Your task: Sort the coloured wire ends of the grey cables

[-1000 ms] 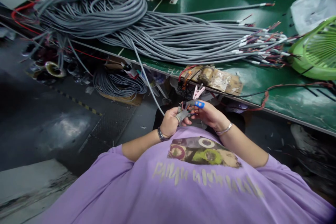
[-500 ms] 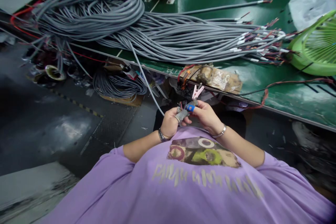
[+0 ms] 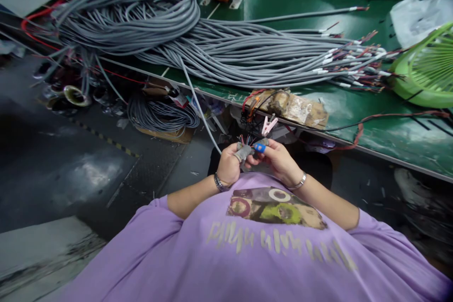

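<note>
A grey cable hangs over the bench edge down to my left hand. That hand is closed on the cable's end, where several thin coloured wires fan out above the fingers. My right hand is pinched at the same wires, its fingertips close to those of my left. Grey coverings wrap fingers on both hands, and a blue band sits on my right thumb. Just beyond the right fingertips is a pink clip by the bench edge. The fingers hide the exact wires held.
Many grey cables with stripped ends lie across the green bench, beneath a coiled bundle. A green fan and a plastic bag are at right. A taped wooden block sits at the edge. Below lies another cable coil.
The view has shifted slightly. My right hand has lowered a little at the wires, and the coloured wires show more clearly between my hands. Both hands keep their hold.
</note>
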`<control>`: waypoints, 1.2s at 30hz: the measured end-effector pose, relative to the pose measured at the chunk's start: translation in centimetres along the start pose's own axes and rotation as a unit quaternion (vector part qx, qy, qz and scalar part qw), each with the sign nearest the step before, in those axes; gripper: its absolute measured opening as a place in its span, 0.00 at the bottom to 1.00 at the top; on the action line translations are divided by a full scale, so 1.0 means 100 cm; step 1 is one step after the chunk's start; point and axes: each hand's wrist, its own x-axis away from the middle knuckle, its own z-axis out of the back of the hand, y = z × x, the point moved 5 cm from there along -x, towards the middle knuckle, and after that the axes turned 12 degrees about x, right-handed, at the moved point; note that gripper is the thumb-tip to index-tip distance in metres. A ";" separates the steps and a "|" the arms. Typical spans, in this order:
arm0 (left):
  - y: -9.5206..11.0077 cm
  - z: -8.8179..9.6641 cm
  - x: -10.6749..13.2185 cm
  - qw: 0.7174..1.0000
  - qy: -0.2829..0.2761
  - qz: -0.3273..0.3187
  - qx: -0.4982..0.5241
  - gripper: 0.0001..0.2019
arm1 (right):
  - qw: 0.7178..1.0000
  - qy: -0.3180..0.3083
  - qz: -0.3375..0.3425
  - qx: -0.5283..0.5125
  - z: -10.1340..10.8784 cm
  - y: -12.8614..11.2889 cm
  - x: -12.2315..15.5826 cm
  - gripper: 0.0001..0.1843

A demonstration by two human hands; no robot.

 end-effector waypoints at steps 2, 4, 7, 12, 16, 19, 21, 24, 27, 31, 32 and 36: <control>0.002 -0.001 0.001 1.000 -0.007 0.008 0.004 0.20 | 1.000 -0.003 -0.014 -0.010 0.005 -0.003 0.000 0.16; 0.002 -0.003 0.002 0.999 -0.024 0.021 0.005 0.19 | 1.000 -0.003 -0.024 -0.015 0.011 -0.007 -0.002 0.17; 0.000 -0.005 0.005 0.998 -0.053 0.044 0.001 0.18 | 0.999 -0.027 -0.030 -0.004 0.015 -0.014 -0.008 0.19; -0.004 -0.005 0.006 0.995 -0.073 0.064 -0.015 0.17 | 0.998 -0.058 -0.012 0.038 0.007 -0.019 -0.016 0.19; -0.007 -0.005 0.005 0.992 -0.097 0.080 -0.031 0.17 | 0.998 -0.049 -0.003 0.029 0.000 -0.019 -0.017 0.17; -0.009 -0.005 0.005 0.990 -0.102 0.091 -0.040 0.16 | 0.999 -0.036 0.011 0.021 -0.003 -0.019 -0.016 0.14; -0.009 -0.006 0.006 0.989 -0.102 0.098 -0.041 0.16 | 1.000 -0.011 0.016 0.013 -0.001 -0.017 -0.017 0.14; -0.005 -0.010 0.008 0.989 -0.106 0.102 -0.034 0.17 | 0.999 0.031 0.005 -0.010 0.009 -0.013 -0.019 0.16; 0.005 -0.018 0.011 0.989 -0.109 0.104 -0.002 0.18 | 0.997 0.046 -0.028 -0.054 0.021 -0.011 -0.023 0.19; 0.018 -0.035 0.012 0.988 -0.109 0.099 0.051 0.19 | 0.997 0.010 -0.033 -0.073 0.025 -0.018 -0.028 0.31; 0.020 -0.039 0.011 0.988 -0.108 0.098 0.058 0.19 | 0.997 -0.004 -0.022 -0.070 0.023 -0.022 -0.029 0.32; 0.018 -0.049 0.008 0.989 -0.095 0.094 0.066 0.20 | 0.997 -0.025 0.010 -0.070 0.014 -0.031 -0.034 0.31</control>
